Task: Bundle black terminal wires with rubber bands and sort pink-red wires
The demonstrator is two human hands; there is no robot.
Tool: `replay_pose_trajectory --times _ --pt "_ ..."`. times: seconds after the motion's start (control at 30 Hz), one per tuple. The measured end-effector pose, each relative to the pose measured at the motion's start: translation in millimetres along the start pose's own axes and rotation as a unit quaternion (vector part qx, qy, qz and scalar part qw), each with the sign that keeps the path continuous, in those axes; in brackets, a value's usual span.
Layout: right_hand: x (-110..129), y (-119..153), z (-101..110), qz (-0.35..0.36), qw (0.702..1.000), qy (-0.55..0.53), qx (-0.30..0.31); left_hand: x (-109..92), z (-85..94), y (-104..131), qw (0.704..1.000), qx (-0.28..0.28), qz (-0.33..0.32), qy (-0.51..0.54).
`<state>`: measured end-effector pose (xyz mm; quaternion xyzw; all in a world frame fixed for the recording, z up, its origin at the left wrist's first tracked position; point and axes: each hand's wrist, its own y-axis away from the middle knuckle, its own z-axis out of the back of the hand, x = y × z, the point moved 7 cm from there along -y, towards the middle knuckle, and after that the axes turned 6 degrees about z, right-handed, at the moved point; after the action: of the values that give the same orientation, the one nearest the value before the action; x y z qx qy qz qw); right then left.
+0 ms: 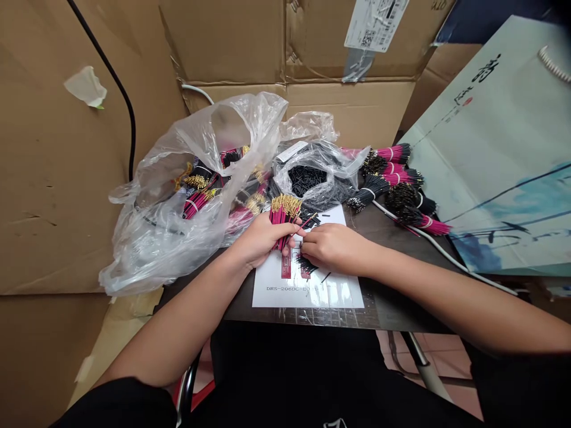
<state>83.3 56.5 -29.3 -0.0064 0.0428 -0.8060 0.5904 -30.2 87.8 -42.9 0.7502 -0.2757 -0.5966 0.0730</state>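
Observation:
My left hand [267,236] is closed around a bundle of pink and black wires [285,208] with gold-coloured tips pointing away from me. One wire [309,220] sticks out to the right of the bundle, between both hands. My right hand [332,246] is pinched close to the left fingertips; what its fingers hold is hidden. Under the hands lies a white printed sheet [307,297]. Small black tubes [311,221] are scattered on it, and black wire ends [306,264] show below the right fingers.
Beyond my hands sits a clear bag full of short black tubes [307,180]. A large plastic bag [165,255] with wire bundles stands at left. Tied wire bundles [392,175] and a white cable [439,246] lie at right, beside a pale paper bag [504,166]. Cardboard [232,47] encloses the back.

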Motion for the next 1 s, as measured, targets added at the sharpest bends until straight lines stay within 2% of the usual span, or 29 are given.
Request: replay_pose_trajectory --times 0.1,0.2,0.3,0.37,0.47,0.53,0.63,0.77,1.0 --pt "1 5 6 -0.013 0.999 0.015 -0.035 -1 0.5 -1 1.0 0.006 -0.009 -0.004" --pt "6 16 24 -0.006 0.996 0.019 -0.086 -2 1.2 -1 1.0 0.009 -0.013 -0.005" --pt "3 39 44 -0.031 0.993 -0.002 -0.115 -1 -0.2 0 1.0 0.016 -0.002 -0.007" --pt "-5 64 47 -0.066 0.992 0.003 -0.103 1 -2.8 2 0.999 0.029 0.013 -0.018" --pt "-20 108 33 -0.116 0.991 0.035 -0.049 5 -6.3 3 0.998 0.046 0.028 -0.039" --pt "-28 136 15 -0.136 0.99 0.04 -0.014 7 -8.5 3 0.997 0.055 0.035 -0.049" --pt "-32 166 -2 -0.154 0.987 0.043 -0.012 11 -12.7 5 0.994 0.068 0.062 -0.064" --pt "-27 177 -5 -0.155 0.987 0.038 -0.018 16 -16.2 7 0.991 0.074 0.09 -0.07" --pt "-22 182 -2 -0.153 0.986 -0.045 -0.053 19 -16.3 5 0.991 0.087 0.072 -0.068"
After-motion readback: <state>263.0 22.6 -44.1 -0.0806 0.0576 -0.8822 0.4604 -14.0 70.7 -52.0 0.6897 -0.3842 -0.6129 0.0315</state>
